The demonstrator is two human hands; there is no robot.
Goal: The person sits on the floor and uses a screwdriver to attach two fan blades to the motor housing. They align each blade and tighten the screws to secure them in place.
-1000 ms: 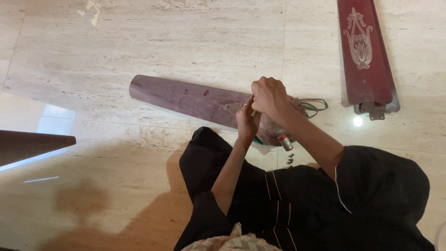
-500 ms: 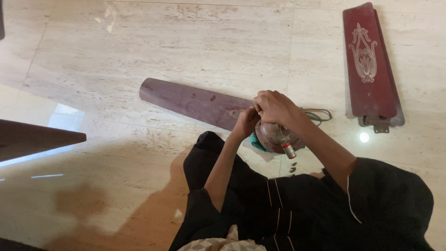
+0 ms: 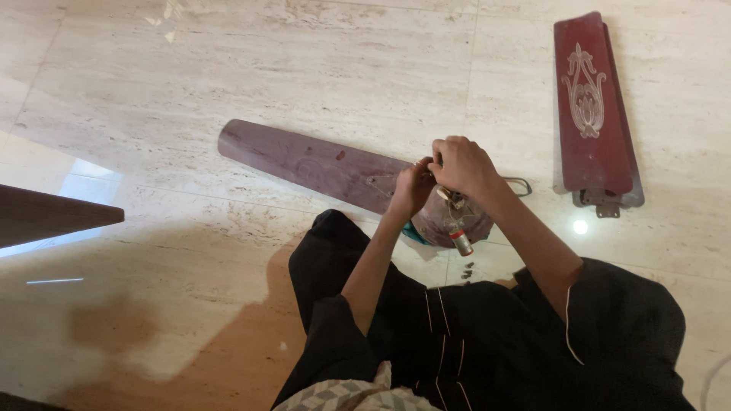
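Marble floor [image 3: 228, 68] spreads under me, pale and veined. From its middle a long maroon fan blade [image 3: 304, 161] runs out toward ten o'clock, its near end joined to the round fan motor [image 3: 449, 221] just in front of my knees. A second blade [image 3: 590, 106], red with a pale flower pattern, lies well apart at two o'clock with its metal bracket toward me. My right hand [image 3: 463, 167] sits closed on top of the motor, fingers pinched on something small I cannot make out; my left hand [image 3: 411, 190] presses close beside it at the blade's bracket, the two hands touching. I judge I am working a fastener at that joint. A few small screws [image 3: 467, 270] lie at five o'clock of the motor, near my dark trousers.
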